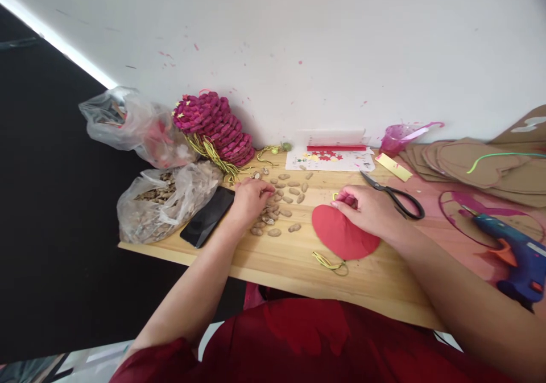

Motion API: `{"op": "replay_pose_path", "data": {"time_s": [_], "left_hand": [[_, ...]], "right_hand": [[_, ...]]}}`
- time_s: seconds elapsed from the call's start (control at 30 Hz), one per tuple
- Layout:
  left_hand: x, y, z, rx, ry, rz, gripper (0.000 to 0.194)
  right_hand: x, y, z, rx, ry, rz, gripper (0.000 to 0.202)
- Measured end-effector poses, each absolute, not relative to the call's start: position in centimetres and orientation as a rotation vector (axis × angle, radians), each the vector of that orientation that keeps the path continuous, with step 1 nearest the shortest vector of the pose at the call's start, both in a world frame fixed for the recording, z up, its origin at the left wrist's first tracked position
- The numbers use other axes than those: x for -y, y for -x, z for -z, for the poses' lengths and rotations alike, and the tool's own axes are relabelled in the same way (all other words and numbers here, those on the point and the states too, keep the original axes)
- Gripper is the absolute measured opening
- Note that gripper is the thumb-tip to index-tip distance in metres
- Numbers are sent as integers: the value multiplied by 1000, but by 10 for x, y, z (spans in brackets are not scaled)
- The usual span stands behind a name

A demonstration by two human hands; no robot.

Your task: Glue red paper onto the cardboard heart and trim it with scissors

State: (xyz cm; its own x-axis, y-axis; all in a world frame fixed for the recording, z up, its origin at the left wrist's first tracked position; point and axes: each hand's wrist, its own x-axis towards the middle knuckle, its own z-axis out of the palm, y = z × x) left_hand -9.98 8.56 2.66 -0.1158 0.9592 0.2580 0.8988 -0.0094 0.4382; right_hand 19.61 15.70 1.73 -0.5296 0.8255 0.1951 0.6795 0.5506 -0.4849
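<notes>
My left hand (251, 199) reaches into a loose scatter of peanuts in their shells (274, 233), fingers bent and pressed together. Whatever its fingertips hold, if anything, is hidden. At the upper edge of a red, rounded, paper-like piece (346, 236) is my right hand (362, 205), its thumb and fingers closed there. A small yellow cord loop (335, 196) sticks out beside those fingers. Below the red piece lies a yellow cord tassel (327, 262). Black-handled scissors (401, 198) rest just beyond my right hand.
Left are a black phone (207, 217), a plastic bag of peanuts (164, 201), another bag (136, 127) and a magenta braided bundle (217, 124). Star cutouts (326, 156) lie on paper behind. Right are a pink cup (393, 138), cardboard shapes (464, 164) and a glue gun (520, 258).
</notes>
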Motion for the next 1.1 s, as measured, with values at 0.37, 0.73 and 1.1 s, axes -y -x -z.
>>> {"op": "replay_pose_path", "data": {"time_s": [0.37, 0.73, 1.1], "left_hand": [[-52, 123, -31, -1896, -2181, -619, 22], [-57, 115, -31, -2019, -1871, -725, 23], [-63, 112, -20, -2000, -2017, -772, 15]], "right_hand": [[-156, -193, -21, 2389, 1261, -523, 15], [-155, -193, -23, 2385, 1245, -516, 15], [-155, -193, -23, 2392, 1251, -512, 15]]}}
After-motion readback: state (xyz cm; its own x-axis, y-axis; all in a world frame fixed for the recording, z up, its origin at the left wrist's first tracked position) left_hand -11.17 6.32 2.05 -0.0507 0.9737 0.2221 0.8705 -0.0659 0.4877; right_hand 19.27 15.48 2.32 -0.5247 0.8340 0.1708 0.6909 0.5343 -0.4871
